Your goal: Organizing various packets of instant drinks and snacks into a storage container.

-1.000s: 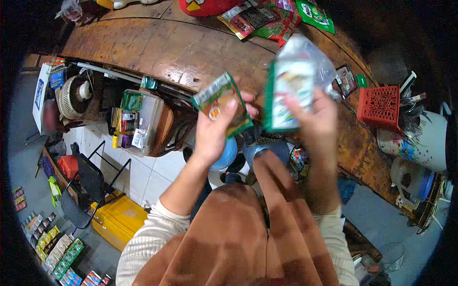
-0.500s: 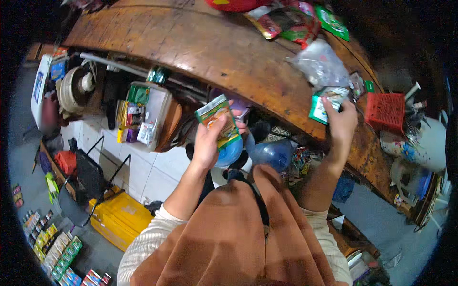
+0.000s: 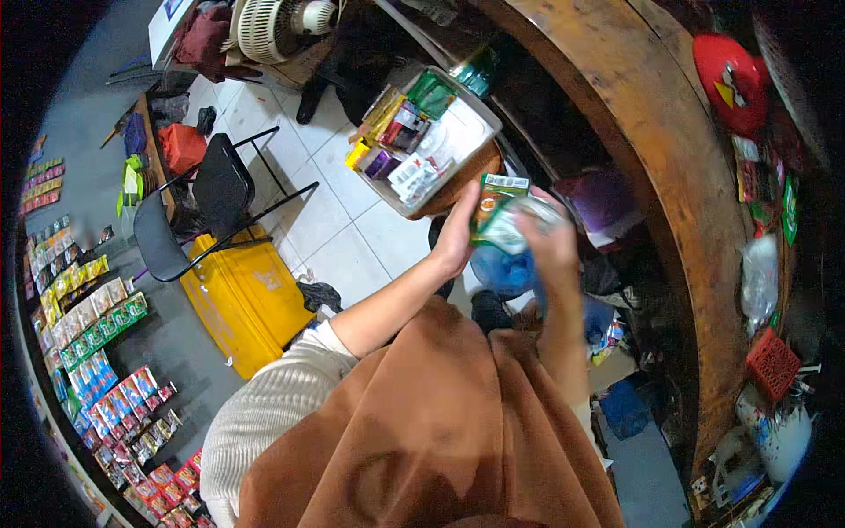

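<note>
My left hand [image 3: 451, 236] is closed around a green and orange flat sachet [image 3: 489, 198], holding it upright in front of my body. Against its lower part lies a second sachet, white and green [image 3: 502, 231], smeared by motion. My right hand [image 3: 553, 239], also blurred, pinches this white and green sachet from the right. The two hands are close together, and the sachets overlap between them. Just beyond them, a pale plastic tub [image 3: 480, 145] holds several small packs and boxes.
A long wooden counter [image 3: 651, 114] curves along the right, bearing a red item [image 3: 732, 84], a clear plastic bag [image 3: 759, 277] and a red basket [image 3: 774, 365]. To the left are a black folding chair [image 3: 222, 185], a yellow crate [image 3: 242, 299] and hanging sachet strips [image 3: 106, 326]. A fan [image 3: 268, 31] stands farther off.
My view has swung left, away from the counter. My right hand has brought the white and green sachet from above the counter to the sachet in my left hand.
</note>
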The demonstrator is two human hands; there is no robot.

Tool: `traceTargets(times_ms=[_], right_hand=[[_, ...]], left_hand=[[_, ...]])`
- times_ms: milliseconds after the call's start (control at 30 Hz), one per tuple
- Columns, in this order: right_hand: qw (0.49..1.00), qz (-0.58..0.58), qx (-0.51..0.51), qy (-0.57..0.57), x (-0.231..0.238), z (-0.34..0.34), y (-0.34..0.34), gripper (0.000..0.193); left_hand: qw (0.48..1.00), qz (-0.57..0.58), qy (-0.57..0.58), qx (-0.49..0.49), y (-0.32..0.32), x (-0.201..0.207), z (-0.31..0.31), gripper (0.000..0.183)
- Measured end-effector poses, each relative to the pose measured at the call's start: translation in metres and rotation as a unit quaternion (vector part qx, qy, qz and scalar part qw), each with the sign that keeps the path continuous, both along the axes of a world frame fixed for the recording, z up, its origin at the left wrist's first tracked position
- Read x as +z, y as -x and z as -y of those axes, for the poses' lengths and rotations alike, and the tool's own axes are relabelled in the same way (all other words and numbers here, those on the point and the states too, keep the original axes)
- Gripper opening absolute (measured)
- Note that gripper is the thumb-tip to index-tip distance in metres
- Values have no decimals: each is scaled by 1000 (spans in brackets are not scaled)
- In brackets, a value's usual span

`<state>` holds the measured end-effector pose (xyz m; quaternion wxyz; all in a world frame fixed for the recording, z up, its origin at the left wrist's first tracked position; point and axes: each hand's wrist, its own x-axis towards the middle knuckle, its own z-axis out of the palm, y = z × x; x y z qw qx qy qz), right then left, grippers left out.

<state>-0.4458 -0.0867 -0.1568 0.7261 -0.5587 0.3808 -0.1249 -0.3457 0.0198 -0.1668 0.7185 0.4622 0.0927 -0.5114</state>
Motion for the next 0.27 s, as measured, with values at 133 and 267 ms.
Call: traceTargets(times_ms=[133, 267], right_hand=[[962, -2, 76, 262, -53, -13, -92, 62], [796, -120, 364, 468, -80, 41, -163, 75]], left_hand=[[940, 291, -169, 57, -53, -95, -12, 57], [738, 617, -268, -50, -119, -81, 1, 52]])
